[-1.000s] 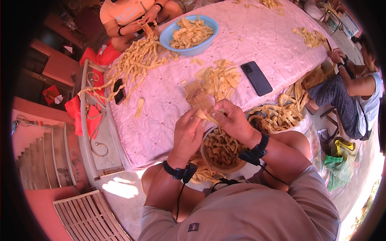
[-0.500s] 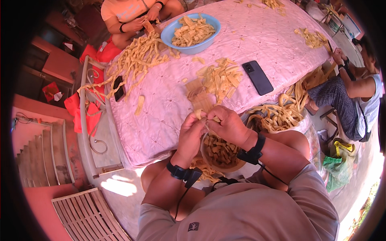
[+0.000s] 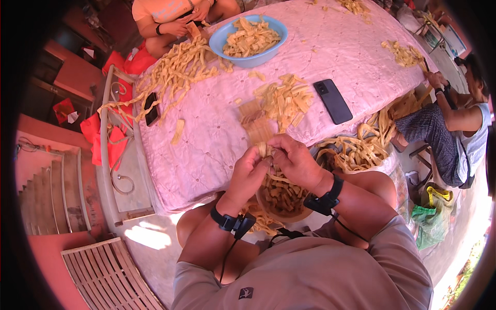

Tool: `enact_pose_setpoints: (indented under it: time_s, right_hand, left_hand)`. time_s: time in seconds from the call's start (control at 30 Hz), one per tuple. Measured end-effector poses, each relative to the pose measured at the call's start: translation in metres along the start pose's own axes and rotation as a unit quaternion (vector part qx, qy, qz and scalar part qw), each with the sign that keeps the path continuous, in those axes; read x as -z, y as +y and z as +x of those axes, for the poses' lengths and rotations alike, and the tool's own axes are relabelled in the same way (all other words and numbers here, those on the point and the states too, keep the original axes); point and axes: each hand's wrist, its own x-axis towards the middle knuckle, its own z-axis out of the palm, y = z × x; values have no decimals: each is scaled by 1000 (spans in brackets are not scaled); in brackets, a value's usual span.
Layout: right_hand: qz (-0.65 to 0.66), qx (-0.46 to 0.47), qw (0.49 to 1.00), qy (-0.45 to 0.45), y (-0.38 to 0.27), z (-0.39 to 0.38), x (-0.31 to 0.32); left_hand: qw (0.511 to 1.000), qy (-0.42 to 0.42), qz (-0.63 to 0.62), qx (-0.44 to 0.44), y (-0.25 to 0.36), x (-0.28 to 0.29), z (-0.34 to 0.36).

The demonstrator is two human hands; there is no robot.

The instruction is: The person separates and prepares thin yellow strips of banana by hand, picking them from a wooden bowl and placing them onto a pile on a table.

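Over my lap, my left hand (image 3: pixel 248 174) and my right hand (image 3: pixel 298 161) meet, fingers closed. They pinch a pale yellow flat strip (image 3: pixel 264 150) between them, bent over at the fingertips. Part of it is hidden by my fingers. Just below is a tan bowl (image 3: pixel 290 216) holding many small folded brownish pieces. Beyond my hands, a pile of short yellow strips (image 3: pixel 289 99) lies on a pink quilted bed cover (image 3: pixel 199 137). Beside that pile is a flat woven-looking light brown piece (image 3: pixel 252 118).
A blue basin (image 3: pixel 279 50) of strips and a long tangle of strips (image 3: pixel 178 67) lie farther back. A black phone (image 3: pixel 333 101) rests right, another phone (image 3: pixel 151 109) left. More long strips (image 3: pixel 359 150) hang beside my right knee. Two people sit nearby. A metal bed frame (image 3: pixel 105 139) stands left.
My hands have shifted slightly and their grip on the strip has changed; it now stands up between the fingertips. The view has moved slightly.
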Motion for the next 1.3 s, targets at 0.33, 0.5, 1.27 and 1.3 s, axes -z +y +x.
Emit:
enact_pose_setpoints:
  time_s: [0.33, 0.5, 1.27, 1.3]
  right_hand:
    - [-53, 45, 997, -30, -6, 6, 14]
    - [-31, 78, 995, -62, 1, 13, 25]
    - [26, 49, 993, -100, -2, 5, 10]
    - [52, 8, 995, -88, -3, 5, 10]
  left_hand:
    - [989, 25, 147, 6, 0, -5, -1]
    - [998, -36, 49, 33, 3, -3, 1]
    - [988, 3, -122, 98, 0, 4, 0]
    - [988, 9, -123, 89, 0, 4, 1]
